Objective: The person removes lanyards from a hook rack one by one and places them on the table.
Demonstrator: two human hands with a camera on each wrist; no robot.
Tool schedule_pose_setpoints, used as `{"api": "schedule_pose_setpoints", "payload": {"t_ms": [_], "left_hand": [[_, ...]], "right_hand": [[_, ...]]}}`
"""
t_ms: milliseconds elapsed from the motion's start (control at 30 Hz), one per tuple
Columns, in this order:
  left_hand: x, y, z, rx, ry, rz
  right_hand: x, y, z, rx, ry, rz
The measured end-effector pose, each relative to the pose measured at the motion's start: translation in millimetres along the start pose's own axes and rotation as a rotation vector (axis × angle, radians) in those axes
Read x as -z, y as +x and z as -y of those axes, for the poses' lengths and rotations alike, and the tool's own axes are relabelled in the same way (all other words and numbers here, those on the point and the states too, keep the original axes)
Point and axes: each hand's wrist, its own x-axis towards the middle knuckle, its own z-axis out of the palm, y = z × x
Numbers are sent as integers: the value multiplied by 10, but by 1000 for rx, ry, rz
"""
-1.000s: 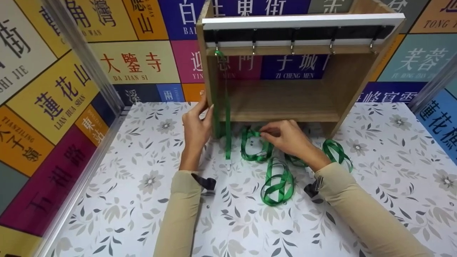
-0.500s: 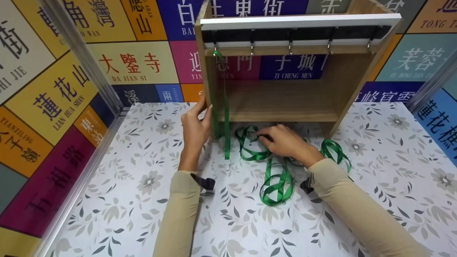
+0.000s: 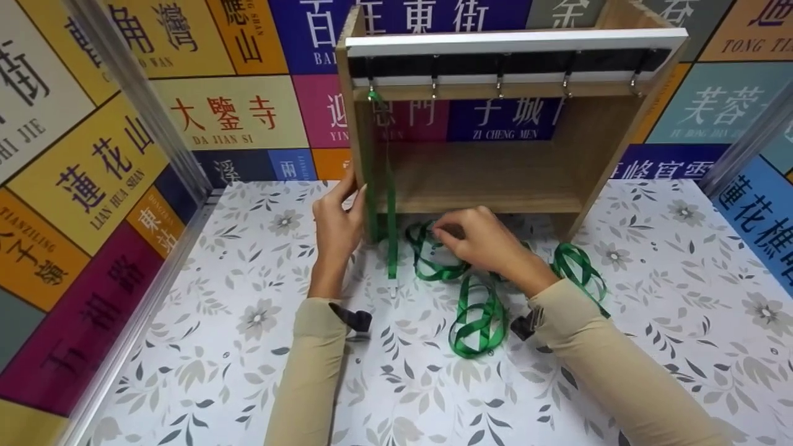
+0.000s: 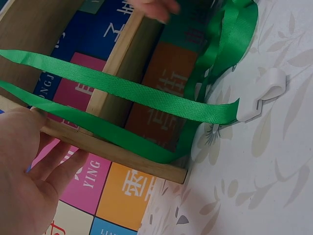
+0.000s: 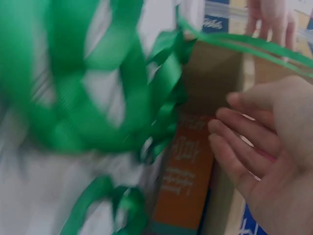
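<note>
My left hand (image 3: 337, 223) grips the left side panel of a wooden rack (image 3: 489, 176), its thumb at the front edge and its fingers behind, as the left wrist view shows. A green lanyard (image 3: 391, 229) hangs from the leftmost hook (image 3: 371, 90); its white plastic clip (image 4: 264, 95) is near the tabletop. My right hand (image 3: 486, 241) is just over a coiled green lanyard (image 3: 440, 271) below the rack. In the right wrist view its loosely bent fingers (image 5: 244, 132) hold nothing, and the lanyard coils lie beside them.
Another coiled lanyard (image 3: 477, 322) lies nearer on the flowered tabletop (image 3: 204, 347), and one more lanyard (image 3: 579, 266) lies at the right by the sleeve. Several metal hooks line the rack's black-and-white bar (image 3: 468, 64). Printed sign panels (image 3: 229, 111) stand behind.
My right hand has moved a little left and lifted from the coiled lanyard, which shifted slightly left. My left hand stays on the rack.
</note>
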Motion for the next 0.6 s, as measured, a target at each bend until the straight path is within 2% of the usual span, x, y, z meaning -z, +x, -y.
{"api": "schedule_pose_setpoints", "payload": {"t_ms": [233, 333, 433, 600], "left_hand": [[-7, -4, 0, -42, -19, -22], [12, 2, 5, -55, -30, -27], [43, 9, 8, -52, -50, -18], [97, 28, 35, -71, -97, 0]], "right_hand": [[-195, 153, 406, -17, 161, -354], [-274, 235, 560, -16, 206, -460], [-331, 320, 686, -14, 243, -514], [-434, 451, 829, -24, 267, -543]]}}
